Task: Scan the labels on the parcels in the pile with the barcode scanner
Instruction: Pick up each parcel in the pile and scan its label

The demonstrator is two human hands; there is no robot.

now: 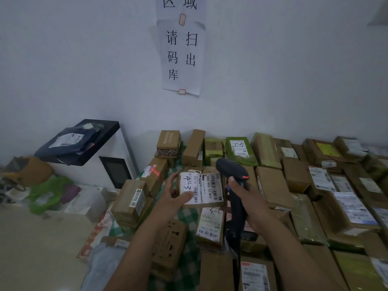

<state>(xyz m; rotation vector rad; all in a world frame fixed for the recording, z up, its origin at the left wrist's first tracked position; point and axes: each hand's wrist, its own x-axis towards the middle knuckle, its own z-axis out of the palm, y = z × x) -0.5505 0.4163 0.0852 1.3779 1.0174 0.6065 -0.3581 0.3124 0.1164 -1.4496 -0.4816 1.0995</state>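
Cardboard parcel (206,191) (its white label (189,184) marked 4-3 faces up) sits above the pile (273,183), pinched by the left grip (174,198), thumb on the label. The right grip (249,204) is wrapped round the black barcode scanner (232,170), just beside the parcel.

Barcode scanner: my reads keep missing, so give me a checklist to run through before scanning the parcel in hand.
1. Left hand grips the held parcel: ok.
2. Its label faces up, barcodes in sight: ok.
3. Right hand grips the barcode scanner by the handle: ok.
4. Red scan light on that label: not ok; it falls on a brown box to the left.
5. Thumb clear of the barcodes: cannot tell; it lies on the label's lower corner.
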